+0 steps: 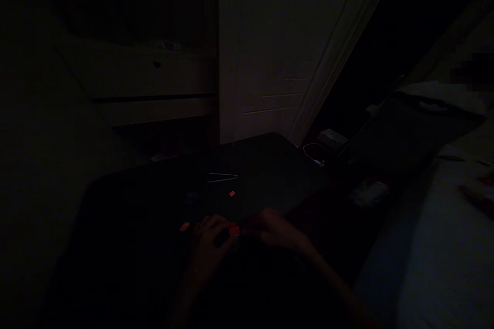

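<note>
Very dim here. Both hands meet low on the dark counter (270,175): left hand (208,247) and right hand (276,231) pinch a small orange piece (234,232) between curled fingertips, steadying it. 2 more orange bits (184,226) lie at 10 and 12 o'clock, tweezers (223,178) beyond, white door (278,51) behind.

A small bright orange-red piece (234,232) glows between dim hands; two more orange-red bits (231,194) dot the black desk (146,226), beside silvery tweezers (223,177), before a white panelled door (281,46).
</note>
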The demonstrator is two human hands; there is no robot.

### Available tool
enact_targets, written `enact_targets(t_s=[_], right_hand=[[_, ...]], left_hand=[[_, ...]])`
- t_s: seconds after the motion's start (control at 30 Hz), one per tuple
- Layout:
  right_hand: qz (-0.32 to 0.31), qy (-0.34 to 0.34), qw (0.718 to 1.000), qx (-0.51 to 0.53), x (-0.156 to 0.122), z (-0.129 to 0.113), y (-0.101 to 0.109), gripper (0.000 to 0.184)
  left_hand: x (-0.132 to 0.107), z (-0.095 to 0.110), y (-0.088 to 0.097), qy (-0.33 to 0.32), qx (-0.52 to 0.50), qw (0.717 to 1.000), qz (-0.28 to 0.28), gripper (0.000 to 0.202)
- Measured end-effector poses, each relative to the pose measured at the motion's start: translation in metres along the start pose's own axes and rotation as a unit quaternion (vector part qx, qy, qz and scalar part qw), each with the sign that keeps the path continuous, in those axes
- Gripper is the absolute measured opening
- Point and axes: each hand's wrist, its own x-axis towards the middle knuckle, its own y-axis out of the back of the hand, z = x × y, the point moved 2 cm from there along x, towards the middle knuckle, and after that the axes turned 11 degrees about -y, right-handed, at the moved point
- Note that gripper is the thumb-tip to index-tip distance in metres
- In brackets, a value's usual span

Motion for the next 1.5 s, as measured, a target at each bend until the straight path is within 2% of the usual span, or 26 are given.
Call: enact_targets(t_s=[0.13,0.3,0.43,0.8,0.93,1.03,1.33,1.5], right_hand=[[-0.004,0.014,0.999,0.038,-0.001,0.004,-0.004,0.021],[0.058,-0.016,0.993,0.103,-0.002,0.01,-0.007,0.029],[0.078,-0.012,0.994,0.081,-0.002,0.014,-0.01,0.028],[0.054,-0.017,0.998,0.021,-0.01,0.014,-0.014,0.028],[0.044,-0.026,0.995,0.084,-0.006,0.02,-0.015,0.03],[0.073,-0.011,0.988,0.134,-0.003,0.02,-0.017,0.027],[0.101,0.002,0.994,0.034,-0.009,0.002,-0.018,0.026],[0.109,-0.006,0.993,0.041,-0.014,-0.002,-0.018,0.027]], left_hand=[[0.0,-0.001,0.0,0.008,0.003,1.0,-0.004,0.013],[0.0,-0.003,-0.002,0.006,-0.012,1.0,0.004,0.014],[-0.002,-0.006,-0.004,0.001,-0.014,1.0,0.007,0.013],[-0.001,-0.001,-0.001,0.009,0.011,1.0,0.002,0.014],[-0.001,-0.001,0.0,0.005,0.009,1.0,-0.005,0.016],[-0.002,-0.005,-0.003,0.005,-0.003,1.0,-0.011,0.021],[-0.006,-0.008,-0.006,-0.004,0.0,1.0,0.018,0.031],[-0.003,-0.004,-0.006,-0.007,0.022,1.0,0.02,0.027]])
